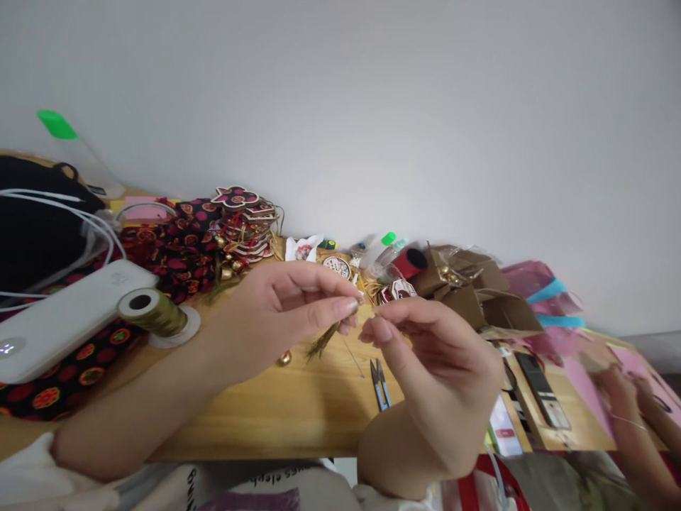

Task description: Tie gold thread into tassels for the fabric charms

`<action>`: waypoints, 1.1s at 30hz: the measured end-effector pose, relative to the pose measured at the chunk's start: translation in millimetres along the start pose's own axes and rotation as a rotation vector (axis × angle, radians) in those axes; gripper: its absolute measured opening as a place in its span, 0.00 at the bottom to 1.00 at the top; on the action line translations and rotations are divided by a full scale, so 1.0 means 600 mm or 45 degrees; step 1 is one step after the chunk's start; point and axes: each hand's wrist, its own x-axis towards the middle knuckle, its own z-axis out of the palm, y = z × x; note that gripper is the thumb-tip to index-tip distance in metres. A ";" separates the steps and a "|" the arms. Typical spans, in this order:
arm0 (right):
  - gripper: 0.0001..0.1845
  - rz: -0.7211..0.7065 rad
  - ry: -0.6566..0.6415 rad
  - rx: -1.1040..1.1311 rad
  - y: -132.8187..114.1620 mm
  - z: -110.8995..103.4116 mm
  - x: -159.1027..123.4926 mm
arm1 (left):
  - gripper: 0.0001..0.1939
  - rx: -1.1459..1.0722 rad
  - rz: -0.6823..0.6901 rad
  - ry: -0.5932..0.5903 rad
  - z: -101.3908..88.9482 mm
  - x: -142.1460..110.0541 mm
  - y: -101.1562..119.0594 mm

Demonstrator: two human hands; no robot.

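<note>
My left hand (292,305) is closed in a pinch above the table, holding an olive-green thread tassel (322,342) whose loose ends hang below the fingers. Just to its right, my right hand (441,369) is also pinched, thumb against forefinger; whatever lies between those fingertips is too small to make out. The two sets of fingertips are close together but apart. Beneath them lie blue-handled thread snips (381,387) and a thin needle-like piece (355,360). A small gold bell (284,358) rests below my left hand.
An olive thread spool (164,317) and a white power bank (74,316) lie left on patterned cloth (88,369). Stacked ornaments (247,223) stand behind. Cardboard boxes (479,298) and a phone (541,390) are rightward. Another person's hands (622,397) work at far right.
</note>
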 end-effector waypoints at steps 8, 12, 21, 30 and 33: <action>0.14 -0.048 0.011 -0.077 0.003 0.001 0.002 | 0.07 -0.019 0.056 -0.003 0.004 0.003 0.001; 0.08 -0.028 0.111 -0.100 -0.001 0.006 0.001 | 0.05 -0.048 0.022 0.026 0.008 0.003 0.006; 0.16 0.032 0.274 0.037 -0.002 0.025 -0.004 | 0.04 -0.061 -0.030 0.015 0.007 0.000 0.002; 0.12 0.021 -0.010 0.037 -0.003 0.010 0.001 | 0.05 0.101 0.084 -0.020 0.005 -0.007 0.006; 0.10 0.051 -0.047 0.060 -0.005 0.007 0.001 | 0.06 0.177 0.162 -0.016 0.007 -0.008 0.007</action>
